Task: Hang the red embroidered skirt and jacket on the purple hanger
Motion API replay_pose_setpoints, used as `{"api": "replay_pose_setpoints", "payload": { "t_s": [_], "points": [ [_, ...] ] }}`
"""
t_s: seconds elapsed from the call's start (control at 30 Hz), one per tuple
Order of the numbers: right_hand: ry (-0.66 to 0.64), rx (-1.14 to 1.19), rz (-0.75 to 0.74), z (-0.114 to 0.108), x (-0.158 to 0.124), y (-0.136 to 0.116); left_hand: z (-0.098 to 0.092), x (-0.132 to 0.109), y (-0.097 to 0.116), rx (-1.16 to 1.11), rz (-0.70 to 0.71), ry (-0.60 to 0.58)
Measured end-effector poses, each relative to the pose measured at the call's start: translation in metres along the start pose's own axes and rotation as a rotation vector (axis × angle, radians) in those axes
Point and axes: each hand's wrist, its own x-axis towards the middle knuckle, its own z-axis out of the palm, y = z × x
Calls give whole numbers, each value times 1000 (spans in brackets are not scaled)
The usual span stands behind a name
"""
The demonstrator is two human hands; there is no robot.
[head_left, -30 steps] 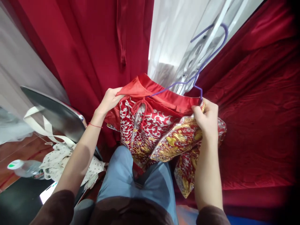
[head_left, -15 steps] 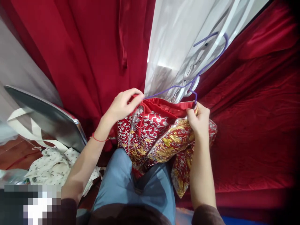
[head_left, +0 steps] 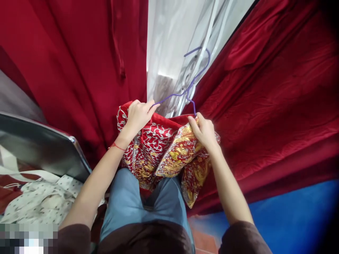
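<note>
A red garment (head_left: 156, 137) with silver and gold embroidery hangs over my knees, its plain red waist edge at the top. Part of a purple wire hanger (head_left: 171, 96) is inside that top edge, its hook pointing up and away from me. My left hand (head_left: 139, 114) pinches the hanger's left arm between thumb and fingers, beside the garment's upper left part. At the right end of the hanger, my right hand (head_left: 203, 130) grips the garment's edge, thumb on top. The hanger's lower part is hidden by cloth and hands.
Dark red curtains (head_left: 87, 53) hang left and right, with white sheer fabric (head_left: 169, 35) and a white scrolled metal frame (head_left: 209, 24) between. A dark-backed chair (head_left: 45, 141) stands left, near a white dotted cloth (head_left: 50, 201). Blue flooring (head_left: 291, 215) lies at right.
My view has turned right, so everything sits further left. My left hand has closed its fingers on the hanger's left arm; my right hand keeps its grip at the right corner.
</note>
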Motion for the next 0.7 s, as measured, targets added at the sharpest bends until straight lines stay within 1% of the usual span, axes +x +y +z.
{"api": "replay_pose_setpoints", "payload": {
  "t_s": [0.07, 0.13, 0.27, 0.33, 0.43, 0.53, 0.6, 0.63, 0.7],
  "points": [
    [65, -104, 19, -7, -7, 4, -6, -3, 5, -8, 11, -4],
    [140, -159, 35, -14, -14, 10, -11, -6, 7, -16, 18, -5],
    [249, -138, 43, -31, -29, 31, -20, -7, 4, -7, 9, -14],
    [315, -117, 85, -45, -39, 43, -23, -5, -1, -16, 6, -6],
    [375, -38, 160, -71, -61, 54, -26, 0, -8, -29, -7, 8],
    [423, 38, 227, -101, -89, 51, -25, 5, -11, -46, -20, 8],
    [493, 88, 279, -121, -105, 45, -23, 7, -12, -75, -30, 11],
    [553, 120, 300, -131, -112, 44, -22, 8, -14, -96, -39, 18],
    [629, 167, 327, -153, -125, 45, -19, 8, -16, -141, -55, 30]
  ]
}}
